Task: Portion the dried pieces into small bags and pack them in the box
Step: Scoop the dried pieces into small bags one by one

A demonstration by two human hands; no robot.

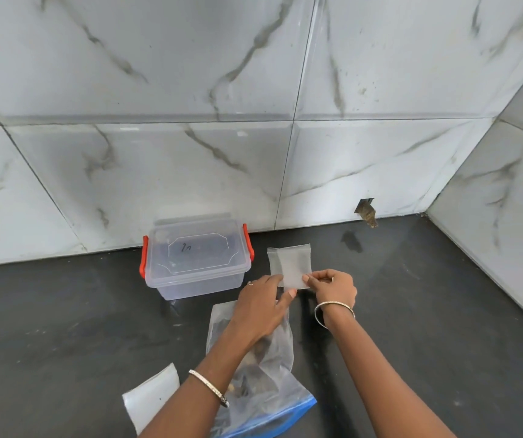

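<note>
Currently we have both hands working at one small bag (290, 262), which lies flat on the dark countertop (64, 327) at the centre of the scene, just right of the box (195, 263). We hold our left hand (261, 306) with fingers extended and nearly straight, resting on the near left corner of the small bag, thumb pointing right along its near edge. We keep our right hand (333, 289) narrow, its fingers curled, thumb and forefinger pinching the near right corner of the same bag. The zip edge of the small bag lies at its far end, and the bag looks flat. The box is clear plastic, stands against the marbled wall tiles (159, 153), and carries its lid (197, 248) with red latches (143, 257) at the left and right sides. Near us, under the left forearm, lies a large bag (273, 368) with a blue zip strip (285, 415) at its near end; it holds the dried pieces (263, 352), dark brown and bunched together. A second small bag (152, 396) lies on the countertop to the near left, apart from the large bag. We wear a bangle on each wrist.
</note>
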